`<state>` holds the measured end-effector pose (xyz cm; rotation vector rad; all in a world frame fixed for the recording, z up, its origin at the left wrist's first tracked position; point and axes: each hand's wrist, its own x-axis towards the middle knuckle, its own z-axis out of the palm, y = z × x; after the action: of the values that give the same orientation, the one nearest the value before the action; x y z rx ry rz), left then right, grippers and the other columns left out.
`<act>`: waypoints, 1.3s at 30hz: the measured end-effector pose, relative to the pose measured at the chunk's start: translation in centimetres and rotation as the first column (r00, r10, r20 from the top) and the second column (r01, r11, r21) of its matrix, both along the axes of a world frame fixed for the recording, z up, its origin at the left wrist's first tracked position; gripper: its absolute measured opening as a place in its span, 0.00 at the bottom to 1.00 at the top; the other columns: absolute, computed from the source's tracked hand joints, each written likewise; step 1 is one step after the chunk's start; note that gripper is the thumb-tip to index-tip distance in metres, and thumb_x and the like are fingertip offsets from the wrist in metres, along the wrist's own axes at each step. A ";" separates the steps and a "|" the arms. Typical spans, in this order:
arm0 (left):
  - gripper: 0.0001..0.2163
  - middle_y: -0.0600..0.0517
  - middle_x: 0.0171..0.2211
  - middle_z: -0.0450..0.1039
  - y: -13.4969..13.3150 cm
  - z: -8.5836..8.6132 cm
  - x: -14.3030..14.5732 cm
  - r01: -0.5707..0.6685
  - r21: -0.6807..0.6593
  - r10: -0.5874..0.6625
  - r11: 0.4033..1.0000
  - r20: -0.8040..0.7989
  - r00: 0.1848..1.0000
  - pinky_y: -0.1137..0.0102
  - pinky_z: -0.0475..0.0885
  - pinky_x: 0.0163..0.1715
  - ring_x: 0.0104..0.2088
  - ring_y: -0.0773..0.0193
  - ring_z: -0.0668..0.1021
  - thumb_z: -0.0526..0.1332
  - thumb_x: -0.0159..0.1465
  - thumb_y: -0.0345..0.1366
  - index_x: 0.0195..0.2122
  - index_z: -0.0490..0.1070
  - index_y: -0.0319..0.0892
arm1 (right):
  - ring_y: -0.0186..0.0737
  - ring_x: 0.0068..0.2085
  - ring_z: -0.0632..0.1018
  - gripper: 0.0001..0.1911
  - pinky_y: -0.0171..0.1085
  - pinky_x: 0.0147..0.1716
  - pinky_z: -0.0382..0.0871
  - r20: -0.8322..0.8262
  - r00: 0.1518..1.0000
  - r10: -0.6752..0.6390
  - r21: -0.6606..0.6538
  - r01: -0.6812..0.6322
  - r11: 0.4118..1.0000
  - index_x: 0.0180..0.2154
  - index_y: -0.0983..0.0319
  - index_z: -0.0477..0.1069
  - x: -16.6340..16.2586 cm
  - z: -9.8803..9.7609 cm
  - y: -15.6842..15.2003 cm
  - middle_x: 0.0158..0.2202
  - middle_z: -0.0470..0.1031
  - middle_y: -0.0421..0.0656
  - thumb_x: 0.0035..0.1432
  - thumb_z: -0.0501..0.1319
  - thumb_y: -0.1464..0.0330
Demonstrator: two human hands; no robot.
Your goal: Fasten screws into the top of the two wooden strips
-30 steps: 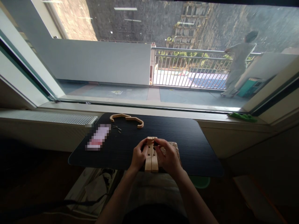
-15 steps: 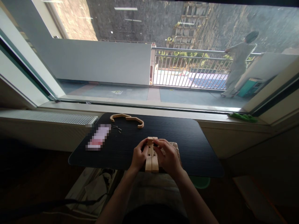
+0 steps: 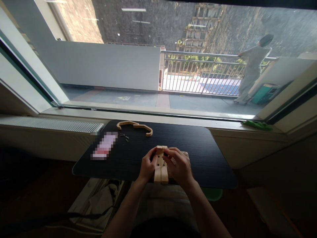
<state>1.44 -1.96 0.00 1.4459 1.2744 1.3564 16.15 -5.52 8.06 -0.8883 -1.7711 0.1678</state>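
Two pale wooden bars point(image 3: 160, 168) lie pressed side by side, lengthwise toward me, at the near edge of a black table point(image 3: 205, 148). My left hand point(image 3: 147, 165) is closed round their left side. From the right, my right hand point(image 3: 178, 166) pinches at the top of the right bar, fingers together; whether a small part sits in that pinch I cannot make out. Small dark holes show in the bars' top face.
Two curved wooden pieces point(image 3: 135, 126) lie at the table's far side, with a few small screws point(image 3: 124, 136) just before them. A blurred pink-white packet point(image 3: 105, 149) lies left. A radiator point(image 3: 49, 125) runs under the window; a person point(image 3: 251, 71) stands outside at the railing.
My right-hand fingers have shifted slightly on the top of the right bar. The bars and my left hand have stayed put.
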 end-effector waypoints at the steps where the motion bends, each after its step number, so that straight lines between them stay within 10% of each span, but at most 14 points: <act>1: 0.16 0.45 0.48 0.80 0.0 0.0 0.0 -0.001 0.001 0.001 1.000 0.000 1.000 0.61 0.74 0.53 0.50 0.54 0.80 0.58 0.62 0.32 0.50 0.76 0.39 | 0.38 0.36 0.81 0.11 0.37 0.37 0.78 0.002 1.000 0.000 0.002 0.000 1.000 0.45 0.58 0.74 0.0 0.0 0.0 0.41 0.80 0.45 0.62 0.62 0.75; 19: 0.16 0.45 0.48 0.80 0.0 0.1 -0.1 0.003 0.019 -0.003 1.000 0.011 1.000 0.61 0.74 0.53 0.49 0.55 0.80 0.58 0.61 0.31 0.49 0.76 0.39 | 0.36 0.31 0.79 0.11 0.34 0.29 0.75 0.030 0.995 -0.091 0.032 0.090 0.995 0.46 0.58 0.74 0.1 -0.4 0.3 0.35 0.75 0.42 0.62 0.63 0.73; 39: 0.15 0.46 0.47 0.81 0.0 0.0 -0.2 -0.003 0.034 0.003 0.999 -0.005 1.000 0.62 0.75 0.51 0.49 0.54 0.81 0.59 0.61 0.32 0.48 0.77 0.40 | 0.41 0.50 0.80 0.21 0.40 0.49 0.76 -0.005 0.995 0.104 -0.095 -0.104 0.990 0.55 0.56 0.72 0.1 -0.2 -0.3 0.49 0.80 0.47 0.64 0.55 0.77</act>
<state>1.28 -1.96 0.02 1.4725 1.2623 1.3835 16.21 -5.77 7.88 -0.8643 -1.8229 0.3219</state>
